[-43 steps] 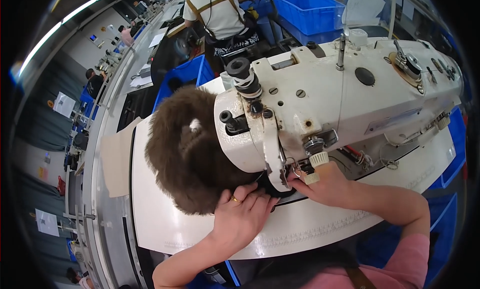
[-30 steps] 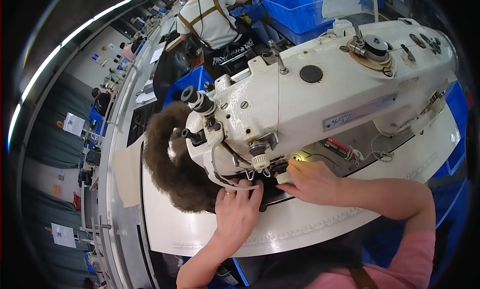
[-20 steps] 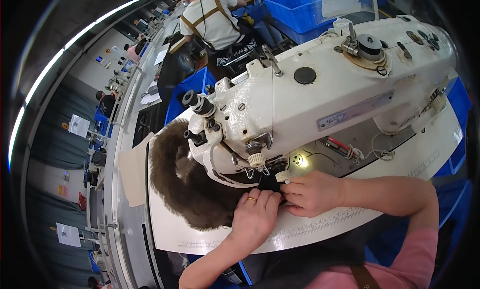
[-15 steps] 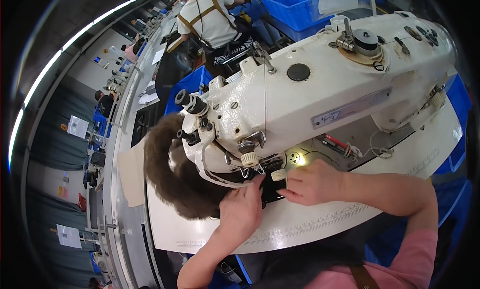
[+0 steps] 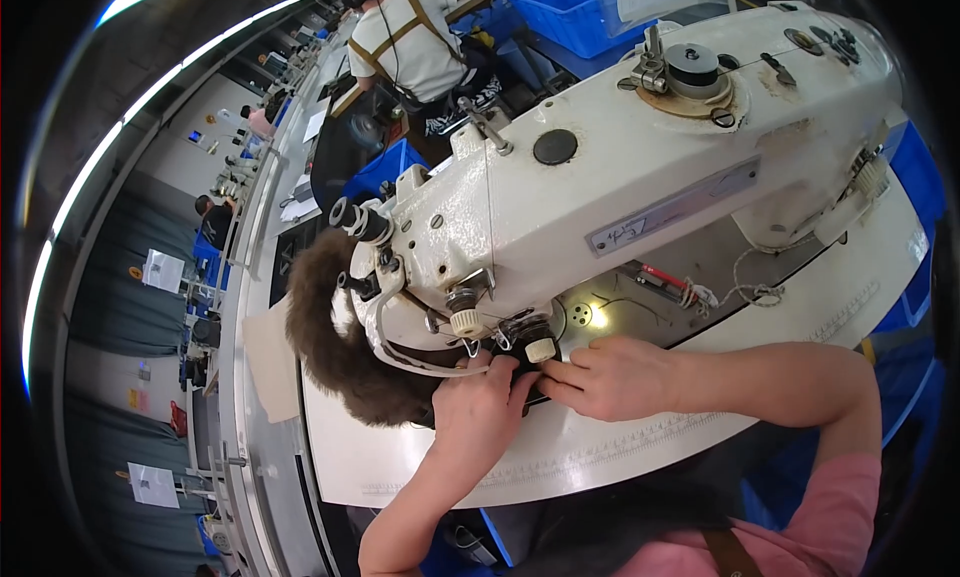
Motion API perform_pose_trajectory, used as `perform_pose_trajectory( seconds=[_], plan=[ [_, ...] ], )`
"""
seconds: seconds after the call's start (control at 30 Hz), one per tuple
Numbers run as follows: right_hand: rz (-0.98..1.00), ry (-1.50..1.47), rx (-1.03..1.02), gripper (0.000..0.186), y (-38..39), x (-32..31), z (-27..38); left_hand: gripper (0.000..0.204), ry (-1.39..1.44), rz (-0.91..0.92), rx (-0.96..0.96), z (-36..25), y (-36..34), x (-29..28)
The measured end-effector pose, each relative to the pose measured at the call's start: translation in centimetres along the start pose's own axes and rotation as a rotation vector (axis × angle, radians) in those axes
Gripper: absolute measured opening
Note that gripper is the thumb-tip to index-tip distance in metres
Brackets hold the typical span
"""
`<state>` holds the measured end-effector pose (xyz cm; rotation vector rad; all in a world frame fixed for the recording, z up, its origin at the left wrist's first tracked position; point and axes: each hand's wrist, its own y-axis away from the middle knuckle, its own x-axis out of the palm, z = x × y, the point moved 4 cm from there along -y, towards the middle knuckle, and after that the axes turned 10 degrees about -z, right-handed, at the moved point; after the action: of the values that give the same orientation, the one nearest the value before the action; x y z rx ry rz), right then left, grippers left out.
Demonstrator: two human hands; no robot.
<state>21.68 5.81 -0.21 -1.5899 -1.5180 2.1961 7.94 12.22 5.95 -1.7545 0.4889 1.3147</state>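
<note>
A white sewing machine (image 5: 520,232) stands before me. Its needle area is hidden behind the thread tension parts. A brown fur piece (image 5: 345,362) curves round the left end of the machine head, and its dark part runs beneath it. My left hand (image 5: 472,409) is closed on the near edge of that piece, just below the machine head, with its fingertips partly hidden. Close to its right, my right hand (image 5: 622,379) has curled, pinched fingers by the pale knob (image 5: 541,350). What they grip, if anything, cannot be made out.
A red-handled tool (image 5: 665,279) and a loose white cord (image 5: 755,295) lie behind my right hand. A beige cloth sheet (image 5: 268,362) lies left of the white table (image 5: 590,457). Blue bins (image 5: 575,17) stand beyond the machine, near a seated person (image 5: 410,47).
My right hand has moved slightly left, closer to my left hand, and its fingers are more tucked in. The left hand's fingers reach farther under the machine head. The view has shifted a little.
</note>
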Motion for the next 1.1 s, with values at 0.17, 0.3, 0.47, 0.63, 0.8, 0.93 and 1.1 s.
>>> perform_pose_trajectory(
  seconds=[0.17,0.3,0.47,0.63,0.8,0.93,1.1],
  plan=[
    [-0.025,-0.210,0.000,0.027,-0.1,0.6,0.7,0.008,-0.070,-0.069,0.093,-0.1,-1.2,0.0],
    [0.197,-0.291,-0.035,0.018,-0.5,2.8,1.6,0.009,-0.059,-0.039,0.096,-2.0,-1.1,1.9],
    [0.023,-0.279,0.053,0.017,-0.2,0.5,2.2,0.007,0.134,-0.011,-0.038,1.2,0.7,1.3],
    [-0.203,0.070,0.114,0.020,-0.3,-0.2,-0.3,0.019,0.198,0.012,-0.182,1.3,0.3,1.1],
    [-0.102,-0.085,-0.003,0.012,-0.4,-0.3,0.7,0.032,0.119,-0.007,0.061,0.6,0.9,0.0],
    [-0.098,-0.105,-0.022,0.012,-0.1,-0.3,0.3,0.023,0.061,0.022,0.043,0.3,0.7,0.3],
    [-0.101,-0.071,0.079,0.010,-0.1,-0.4,-0.9,0.023,0.123,0.118,-0.058,0.8,0.3,0.5]
  ],
)
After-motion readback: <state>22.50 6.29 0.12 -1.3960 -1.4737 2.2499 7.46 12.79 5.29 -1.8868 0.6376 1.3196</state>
